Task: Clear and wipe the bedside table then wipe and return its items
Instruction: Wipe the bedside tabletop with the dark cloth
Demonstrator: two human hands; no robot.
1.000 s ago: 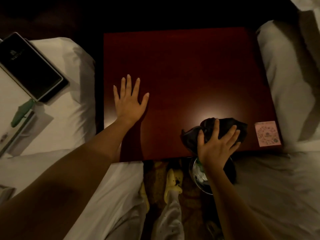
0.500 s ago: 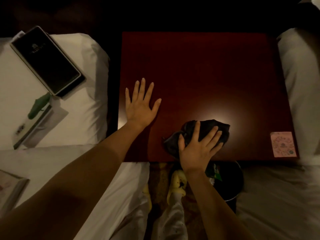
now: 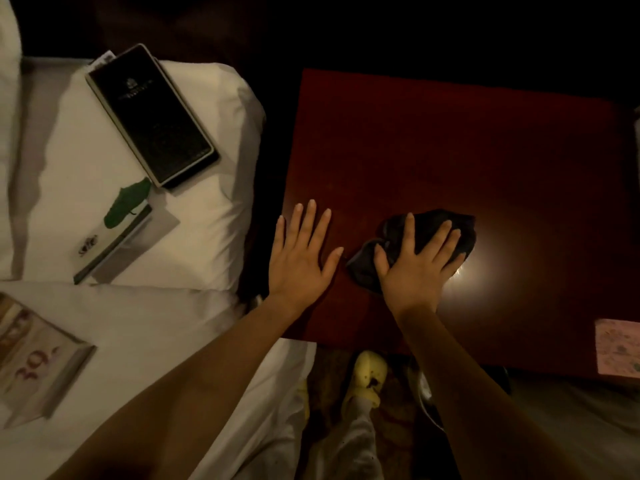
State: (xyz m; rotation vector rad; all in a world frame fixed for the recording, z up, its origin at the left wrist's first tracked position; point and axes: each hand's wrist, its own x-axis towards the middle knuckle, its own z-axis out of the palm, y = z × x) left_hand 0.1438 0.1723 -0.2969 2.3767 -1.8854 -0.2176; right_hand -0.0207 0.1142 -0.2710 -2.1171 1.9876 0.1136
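The dark red bedside table (image 3: pixel 467 143) fills the right half of the view. My right hand (image 3: pixel 415 268) presses flat on a crumpled black cloth (image 3: pixel 460 226) near the table's front middle. My left hand (image 3: pixel 299 258) lies flat and spread on the table's front left edge, holding nothing. A pink card (image 3: pixel 618 348) sits at the table's front right corner. On the white bed to the left lie a black folder (image 3: pixel 152 114), a card with a green leaf shape (image 3: pixel 117 226) and a framed card (image 3: pixel 33 358) with red print.
White pillow and bedding (image 3: pixel 194 209) border the table on the left. Between the beds, below the table's front edge, I see my yellow slipper (image 3: pixel 367 375) on the floor and the rim of a dark bin (image 3: pixel 424 393).
My right hand has slid the black cloth leftwards along the table's front, close to my left hand. The view has swung left, showing more of the bed.
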